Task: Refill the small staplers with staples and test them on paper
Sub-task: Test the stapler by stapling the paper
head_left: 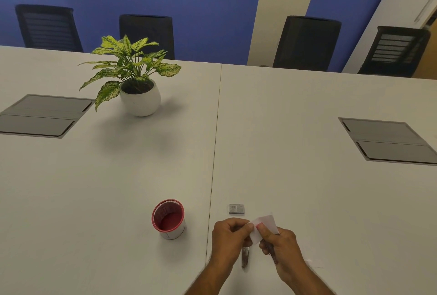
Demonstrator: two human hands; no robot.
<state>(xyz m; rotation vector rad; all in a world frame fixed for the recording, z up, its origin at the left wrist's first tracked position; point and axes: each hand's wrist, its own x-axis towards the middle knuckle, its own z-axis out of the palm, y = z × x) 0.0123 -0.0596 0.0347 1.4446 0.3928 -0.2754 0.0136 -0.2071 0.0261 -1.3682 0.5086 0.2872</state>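
White conference table [283, 152] stretches toward four black office chairs [307, 44] lined up against a blue wall, with a potted variegated plant [134, 77] at far left and two grey cable hatches [390, 141] set flush into the top. Near the front edge, a person's left hand [227, 240] and right hand [281, 247] meet over a small folded piece of white paper [264, 226], each pinching it between thumb and fingertips just above the table. The right hand also grips a slim dark object, seemingly a small stapler [272, 252], though it is too hidden to be sure. Another small stapler [245, 258] lies on the table between the wrists. A little box of staples [236, 209] sits just beyond the paper, and a red-lined cup [169, 219] stands upright to the left.
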